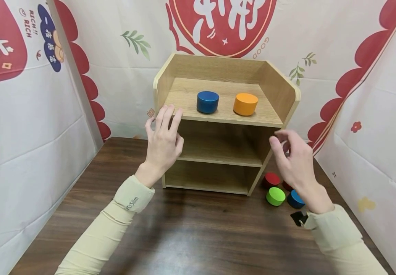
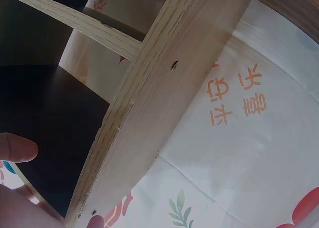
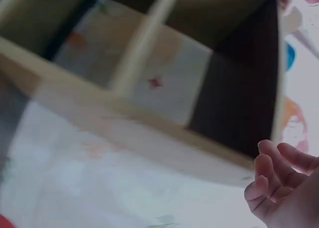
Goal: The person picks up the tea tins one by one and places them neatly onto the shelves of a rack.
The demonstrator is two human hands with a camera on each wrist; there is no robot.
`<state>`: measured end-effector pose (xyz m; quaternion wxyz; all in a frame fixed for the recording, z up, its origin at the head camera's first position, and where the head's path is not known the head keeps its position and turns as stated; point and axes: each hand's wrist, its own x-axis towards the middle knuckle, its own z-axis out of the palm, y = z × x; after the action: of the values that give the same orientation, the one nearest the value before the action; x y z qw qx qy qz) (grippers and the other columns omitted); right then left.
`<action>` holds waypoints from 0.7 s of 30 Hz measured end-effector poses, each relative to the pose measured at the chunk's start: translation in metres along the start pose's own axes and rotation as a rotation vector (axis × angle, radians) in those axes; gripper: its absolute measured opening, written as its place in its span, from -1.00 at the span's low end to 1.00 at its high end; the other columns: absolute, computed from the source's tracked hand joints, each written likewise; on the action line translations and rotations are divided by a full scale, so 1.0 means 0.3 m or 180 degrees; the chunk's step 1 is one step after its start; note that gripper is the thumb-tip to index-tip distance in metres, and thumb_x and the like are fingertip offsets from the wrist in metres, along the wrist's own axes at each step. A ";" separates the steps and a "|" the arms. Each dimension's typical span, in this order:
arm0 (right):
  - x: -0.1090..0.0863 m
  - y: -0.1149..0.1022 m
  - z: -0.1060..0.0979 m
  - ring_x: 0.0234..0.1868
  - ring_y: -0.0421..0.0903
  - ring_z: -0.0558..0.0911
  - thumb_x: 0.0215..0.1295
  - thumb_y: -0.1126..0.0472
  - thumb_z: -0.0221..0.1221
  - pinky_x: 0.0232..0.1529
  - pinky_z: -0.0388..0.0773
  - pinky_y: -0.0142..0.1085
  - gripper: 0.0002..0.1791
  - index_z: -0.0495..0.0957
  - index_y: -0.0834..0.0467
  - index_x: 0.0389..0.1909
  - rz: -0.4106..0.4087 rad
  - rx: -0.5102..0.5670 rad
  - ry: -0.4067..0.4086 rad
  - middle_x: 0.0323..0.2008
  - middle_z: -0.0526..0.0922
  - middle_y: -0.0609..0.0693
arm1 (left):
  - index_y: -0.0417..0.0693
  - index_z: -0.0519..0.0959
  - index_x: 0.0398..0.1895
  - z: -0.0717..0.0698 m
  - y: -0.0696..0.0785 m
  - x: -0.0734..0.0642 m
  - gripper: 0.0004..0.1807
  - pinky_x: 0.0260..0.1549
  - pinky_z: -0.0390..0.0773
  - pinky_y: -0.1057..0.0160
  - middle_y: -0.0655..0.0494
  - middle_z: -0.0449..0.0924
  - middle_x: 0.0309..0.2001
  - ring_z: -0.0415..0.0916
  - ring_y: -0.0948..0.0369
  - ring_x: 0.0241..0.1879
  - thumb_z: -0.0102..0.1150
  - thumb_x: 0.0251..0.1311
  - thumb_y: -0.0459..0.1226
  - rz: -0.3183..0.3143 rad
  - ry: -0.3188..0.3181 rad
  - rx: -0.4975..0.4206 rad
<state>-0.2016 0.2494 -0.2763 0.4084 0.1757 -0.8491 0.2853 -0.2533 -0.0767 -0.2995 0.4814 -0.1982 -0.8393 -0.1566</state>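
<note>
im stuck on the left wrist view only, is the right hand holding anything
Observer: No, the right hand is empty, its fingers loosely curled.
Operator: ok and whats standing up top
Observer: A blue cylinder and an orange cylinder stand on the top board, apart from each other.
Operator: got it, anything more off to the right
Observer: Yes, a green cylinder is on the table, right of the shelf unit, grouped with a red cylinder, a second blue cylinder and another red piece partly hidden from the head view.
</note>
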 end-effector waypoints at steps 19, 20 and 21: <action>-0.380 0.338 0.026 -0.37 0.26 0.58 0.15 -0.46 0.02 -0.54 0.41 -0.01 -0.09 0.41 0.38 -0.02 0.1453 -0.1427 -0.2323 -0.17 0.51 0.34 | -0.04 0.28 0.36 0.003 -0.006 0.000 -0.28 0.23 0.10 -0.22 -0.06 0.28 0.36 0.09 0.03 0.43 0.00 0.00 -0.44 -0.0004 -0.0034 0.0040; -0.391 0.344 0.028 -0.41 0.19 0.57 0.12 -0.45 0.07 -0.57 0.38 -0.05 -0.12 0.42 0.37 -0.08 0.1471 -0.1449 -0.2349 -0.23 0.51 0.30 | -0.04 0.28 0.36 0.006 -0.006 -0.001 -0.28 0.22 0.11 -0.22 -0.07 0.28 0.36 0.09 0.03 0.43 0.01 0.00 -0.44 -0.0002 -0.0026 0.0033; -0.401 0.349 0.030 -0.44 0.14 0.55 0.09 -0.43 0.11 -0.58 0.36 -0.08 -0.15 0.41 0.36 -0.13 0.1494 -0.1456 -0.2366 -0.28 0.50 0.27 | -0.04 0.28 0.36 0.008 -0.005 -0.001 -0.28 0.21 0.12 -0.23 -0.06 0.28 0.36 0.09 0.03 0.43 0.01 0.00 -0.44 0.0000 -0.0028 0.0038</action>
<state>-0.1898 0.3328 -0.4119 0.0309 -0.0245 -0.9948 0.0939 -0.2556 -0.0771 -0.3009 0.4789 -0.1959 -0.8423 -0.1507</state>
